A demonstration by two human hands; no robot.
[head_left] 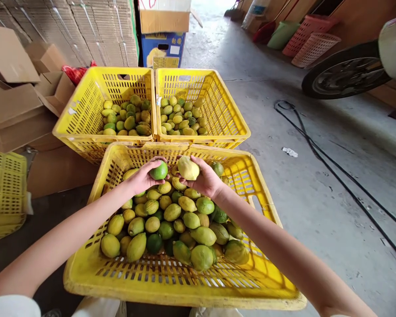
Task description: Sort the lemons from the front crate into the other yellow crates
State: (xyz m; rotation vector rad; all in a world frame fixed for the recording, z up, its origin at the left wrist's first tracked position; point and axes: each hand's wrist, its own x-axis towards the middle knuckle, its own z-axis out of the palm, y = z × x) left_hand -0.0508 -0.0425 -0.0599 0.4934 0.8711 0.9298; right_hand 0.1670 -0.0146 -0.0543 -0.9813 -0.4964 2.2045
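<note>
My left hand (145, 174) is closed around a green lemon (159, 170). Close beside it, my right hand (208, 177) grips a pale yellow lemon (188, 168), its fingers partly hidden behind the fruit. Both hands are above the near yellow crate (185, 304), over a heap of green and yellow lemons (172, 212). Beyond my hands stand two more yellow crates, a left one (64, 123) and a right one (231, 114). Each has a smaller pile of mixed green and yellow lemons at its bottom.
Flattened and open cardboard boxes (16, 105) crowd the left, beside another yellow crate (6, 189). A blue carton (165, 48) stands behind the crates. On the right, a black cable (336, 163) crosses the concrete floor near a vehicle wheel (345, 72); baskets (315, 48) stand farther back.
</note>
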